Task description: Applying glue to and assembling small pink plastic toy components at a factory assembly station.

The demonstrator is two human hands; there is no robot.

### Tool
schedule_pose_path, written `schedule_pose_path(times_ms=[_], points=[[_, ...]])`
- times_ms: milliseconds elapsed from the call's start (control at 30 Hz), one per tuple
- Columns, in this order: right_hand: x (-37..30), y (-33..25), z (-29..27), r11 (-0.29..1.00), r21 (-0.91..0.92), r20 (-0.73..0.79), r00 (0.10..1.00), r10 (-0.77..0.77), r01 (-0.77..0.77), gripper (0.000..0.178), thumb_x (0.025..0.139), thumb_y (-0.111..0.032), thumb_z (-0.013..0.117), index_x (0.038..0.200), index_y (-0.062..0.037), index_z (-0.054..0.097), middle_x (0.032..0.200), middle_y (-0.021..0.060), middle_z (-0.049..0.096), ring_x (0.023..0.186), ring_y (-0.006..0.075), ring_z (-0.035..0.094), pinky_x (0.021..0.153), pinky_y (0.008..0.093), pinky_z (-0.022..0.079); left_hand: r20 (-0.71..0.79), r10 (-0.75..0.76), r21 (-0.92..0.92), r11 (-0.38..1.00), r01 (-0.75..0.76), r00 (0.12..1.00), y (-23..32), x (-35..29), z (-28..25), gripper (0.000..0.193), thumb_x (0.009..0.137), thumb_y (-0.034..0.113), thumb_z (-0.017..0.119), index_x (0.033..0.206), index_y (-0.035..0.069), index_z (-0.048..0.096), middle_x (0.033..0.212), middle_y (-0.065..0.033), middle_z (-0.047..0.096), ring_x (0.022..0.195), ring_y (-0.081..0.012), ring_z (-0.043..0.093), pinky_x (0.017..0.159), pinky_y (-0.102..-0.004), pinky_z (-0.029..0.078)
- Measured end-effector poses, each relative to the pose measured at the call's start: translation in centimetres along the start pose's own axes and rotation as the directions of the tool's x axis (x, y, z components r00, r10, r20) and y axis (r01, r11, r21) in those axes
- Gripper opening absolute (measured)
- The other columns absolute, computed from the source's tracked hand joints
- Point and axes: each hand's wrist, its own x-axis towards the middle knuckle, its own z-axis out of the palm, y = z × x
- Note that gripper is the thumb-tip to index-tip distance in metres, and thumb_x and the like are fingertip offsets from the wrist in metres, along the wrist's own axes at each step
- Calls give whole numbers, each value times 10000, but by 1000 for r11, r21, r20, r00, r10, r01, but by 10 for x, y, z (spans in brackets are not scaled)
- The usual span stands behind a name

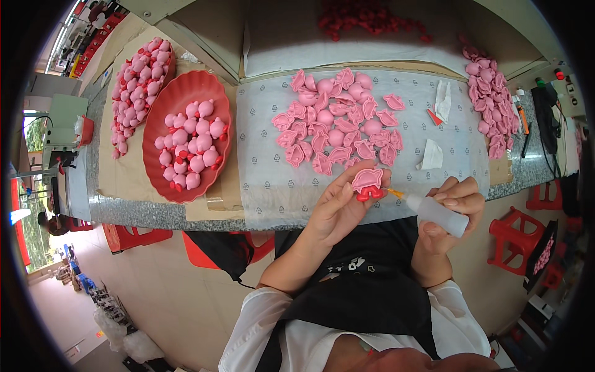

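Between the fingers of my left hand (338, 214) is a small pink half-shell toy part (365, 179) with red feet (370, 193) at its lower edge. My right hand (460, 201) is closed around a translucent white squeeze bottle (439, 214), tilted so that its thin orange-yellow nozzle (395, 193) points left. The nozzle tip is at or very close to the red feet; I cannot tell if they touch. Just beyond my hands, a pile of loose pink shell parts (339, 155) and round pink pieces lies on a white printed sheet (266, 186).
A red scalloped bowl (152, 139) of round pink figures stands on the left, beside another heap of them (139, 84). More pink parts (494, 102) lie at the far right. Paper scraps (432, 155) and a small red piece (434, 117) rest on the sheet. Beyond rises a shelf frame (211, 43).
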Motion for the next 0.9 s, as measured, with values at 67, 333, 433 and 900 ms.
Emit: schedule_pose_path(times_ms=[67,333,433,900], points=[[2,2,5,995,85,-93,994,57,-50,395,557,-218,750,794,-70,470,732,40,441,567,92,431,545,205,391,9,-7,-24,1000,7,1000,1,0,-1,489,752,244,547,1176,92,356,1115,-131,437,1060,-252,394,891,-370,308],[3,5,6,990,114,-120,988,97,-84,411,557,-241,748,790,-69,457,726,41,433,570,90,410,535,201,367,19,-28,-44,999,28,999,1,0,-1,465,768,243,522,1174,100,346,1109,-126,439,1061,-223,395,909,-390,299],[2,7,5,986,133,-133,985,114,-97,384,585,-221,701,790,-50,425,733,43,391,584,98,385,522,191,375,32,-43,-68,997,45,999,1,1,-3,455,774,259,511,1169,101,349,1104,-121,441,1060,-218,392,911,-392,298],[2,9,5,988,113,-122,986,116,-102,363,626,-226,647,789,-32,387,733,38,332,580,102,346,490,167,388,36,-39,-74,996,42,999,1,0,-4,457,778,266,506,1171,98,344,1112,-124,439,1067,-230,391,917,-398,289]])
